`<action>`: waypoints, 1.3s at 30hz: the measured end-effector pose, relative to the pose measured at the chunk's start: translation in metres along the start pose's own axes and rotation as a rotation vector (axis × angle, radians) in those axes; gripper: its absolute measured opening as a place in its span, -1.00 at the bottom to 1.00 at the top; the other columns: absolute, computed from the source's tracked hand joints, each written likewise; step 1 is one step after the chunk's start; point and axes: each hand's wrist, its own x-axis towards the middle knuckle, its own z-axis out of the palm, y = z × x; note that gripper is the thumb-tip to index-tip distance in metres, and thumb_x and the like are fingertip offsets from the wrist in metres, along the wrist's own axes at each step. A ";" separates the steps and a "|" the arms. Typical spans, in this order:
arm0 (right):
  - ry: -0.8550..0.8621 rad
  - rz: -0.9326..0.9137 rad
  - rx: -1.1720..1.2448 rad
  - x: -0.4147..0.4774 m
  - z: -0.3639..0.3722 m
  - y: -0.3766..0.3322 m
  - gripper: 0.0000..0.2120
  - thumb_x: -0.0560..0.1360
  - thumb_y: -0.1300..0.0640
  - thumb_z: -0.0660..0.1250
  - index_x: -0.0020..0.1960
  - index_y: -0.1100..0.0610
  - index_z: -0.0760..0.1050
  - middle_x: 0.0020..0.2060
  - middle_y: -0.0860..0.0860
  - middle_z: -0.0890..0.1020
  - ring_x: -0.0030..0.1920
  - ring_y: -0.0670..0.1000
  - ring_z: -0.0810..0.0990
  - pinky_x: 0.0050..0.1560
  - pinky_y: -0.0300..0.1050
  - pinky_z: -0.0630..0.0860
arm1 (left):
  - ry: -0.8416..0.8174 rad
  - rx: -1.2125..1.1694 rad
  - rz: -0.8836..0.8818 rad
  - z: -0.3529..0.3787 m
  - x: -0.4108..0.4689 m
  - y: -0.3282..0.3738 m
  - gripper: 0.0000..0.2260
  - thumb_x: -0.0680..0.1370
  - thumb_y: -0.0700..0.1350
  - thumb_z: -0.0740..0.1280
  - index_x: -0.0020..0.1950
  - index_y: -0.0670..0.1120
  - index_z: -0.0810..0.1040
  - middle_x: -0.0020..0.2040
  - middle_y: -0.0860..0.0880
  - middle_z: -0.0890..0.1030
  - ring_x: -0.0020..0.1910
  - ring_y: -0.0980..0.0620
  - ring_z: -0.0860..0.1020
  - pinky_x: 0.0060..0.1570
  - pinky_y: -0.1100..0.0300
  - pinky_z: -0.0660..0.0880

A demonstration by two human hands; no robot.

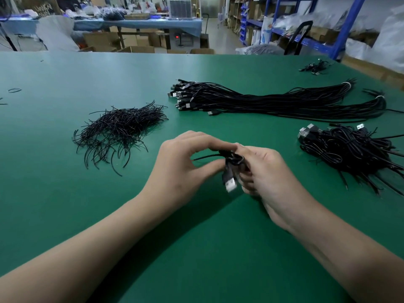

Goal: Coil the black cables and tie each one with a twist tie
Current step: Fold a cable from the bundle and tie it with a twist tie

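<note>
Black cable coil (233, 160) between fingers (204, 139)

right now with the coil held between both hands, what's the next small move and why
Probably twist the tie shut around the coiled cable. Both hands grip it: the right hand holds the bundle, the left hand pinches it at the top, and a thin black strand, likely the twist tie, juts out loose toward the left. The USB plug dangles below.

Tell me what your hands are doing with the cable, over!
Gripping the coiled cable with left hand and right hand. Its USB plug hangs down. One thin black strand pokes out left. Nothing in the way.
</note>
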 end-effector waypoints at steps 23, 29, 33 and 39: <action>0.130 -0.209 -0.284 0.006 -0.008 -0.002 -0.49 0.68 -0.02 0.20 -0.07 0.48 0.43 -0.41 0.06 0.30 -0.38 -0.01 0.23 -0.35 -0.08 0.15 | -0.086 -0.424 -0.215 0.011 -0.004 0.003 -0.69 0.53 -0.29 0.45 0.18 0.04 0.57 -0.08 0.02 0.69 -0.16 0.04 0.68 -0.13 0.14 0.59; 0.124 -0.163 -0.311 0.003 -0.001 -0.003 -0.34 0.53 -0.27 0.16 -0.04 0.40 0.47 -0.38 0.08 0.27 -0.35 0.04 0.20 -0.29 0.04 0.14 | 0.005 -0.205 -0.039 0.011 -0.006 0.005 -0.80 0.47 -0.30 0.52 0.02 -0.07 0.67 -0.10 0.10 0.74 -0.11 0.20 0.70 -0.01 0.26 0.62; 0.145 -0.178 -0.318 0.001 0.002 -0.004 -0.31 0.50 -0.31 0.16 -0.07 0.38 0.50 -0.37 0.18 0.25 -0.35 0.05 0.20 -0.28 0.09 0.16 | 0.065 -0.050 0.061 0.012 -0.005 0.007 -0.82 0.45 -0.34 0.53 -0.01 -0.13 0.68 -0.08 0.07 0.73 -0.10 0.25 0.69 0.00 0.35 0.58; 0.165 -0.276 -0.415 -0.001 0.002 -0.005 -0.46 0.57 -0.17 0.13 -0.20 0.33 0.44 -0.40 0.16 0.23 -0.34 0.10 0.19 -0.31 0.22 0.24 | 0.050 -0.014 0.084 0.007 -0.003 0.007 -0.92 0.50 -0.17 0.54 -0.05 -0.10 0.68 -0.10 0.02 0.63 -0.09 0.09 0.60 -0.09 0.24 0.50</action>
